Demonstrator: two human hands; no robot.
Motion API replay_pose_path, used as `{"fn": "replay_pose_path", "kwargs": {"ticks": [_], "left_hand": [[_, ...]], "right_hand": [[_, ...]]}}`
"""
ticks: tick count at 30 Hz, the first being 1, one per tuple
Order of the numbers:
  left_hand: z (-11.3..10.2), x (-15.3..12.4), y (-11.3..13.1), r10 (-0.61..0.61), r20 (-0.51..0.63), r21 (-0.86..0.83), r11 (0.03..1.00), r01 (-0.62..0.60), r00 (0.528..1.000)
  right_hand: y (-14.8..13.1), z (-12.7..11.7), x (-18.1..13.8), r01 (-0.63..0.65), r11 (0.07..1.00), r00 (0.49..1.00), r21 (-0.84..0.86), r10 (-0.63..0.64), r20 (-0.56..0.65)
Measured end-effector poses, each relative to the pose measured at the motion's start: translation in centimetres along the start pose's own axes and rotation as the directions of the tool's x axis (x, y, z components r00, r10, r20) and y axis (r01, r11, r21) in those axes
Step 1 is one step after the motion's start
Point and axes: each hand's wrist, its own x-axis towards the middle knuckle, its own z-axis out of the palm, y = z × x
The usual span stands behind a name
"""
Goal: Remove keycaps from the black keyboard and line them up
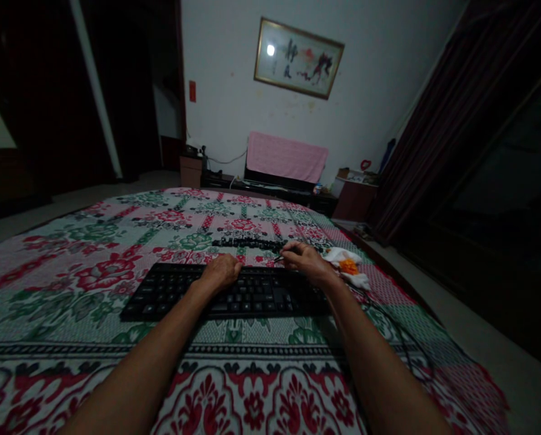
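Observation:
A black keyboard (252, 296) lies flat across the patterned cover in front of me. My left hand (219, 272) is closed over its far edge, fingers curled and partly hidden. Beyond the right half of the keyboard, my right hand (304, 260) pinches a thin dark object (278, 259), too small to make out its kind. Close past both hands runs a row of small black pieces (252, 243), which look like loose keycaps. Beside my right wrist sits a crumpled white cloth with an orange patch (349, 266).
A black cable (401, 338) loops over the flowered bedspread (102, 272) on the right. Farther back, a pink cloth (286, 157) covers something on a low dark stand between small cabinets. A framed picture (298, 57) hangs on the wall; dark curtains (451, 103) hang at right.

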Motion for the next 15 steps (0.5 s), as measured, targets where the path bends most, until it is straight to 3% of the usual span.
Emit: {"fn": "replay_pose_path", "kwargs": {"ticks": [4,15], "left_hand": [[0.1,0.0,0.0,0.02,0.003,0.0,1.0,-0.02,1.0],[-0.4,-0.2,0.3,0.01,-0.003,0.004,1.0,-0.01,1.0]], "right_hand": [[-0.2,-0.3,-0.4,0.03,0.999,0.996,-0.02,-0.028,0.085],[-0.6,-1.5,-0.9,0.007,0.972,0.935,-0.236,0.078,0.347]]}}
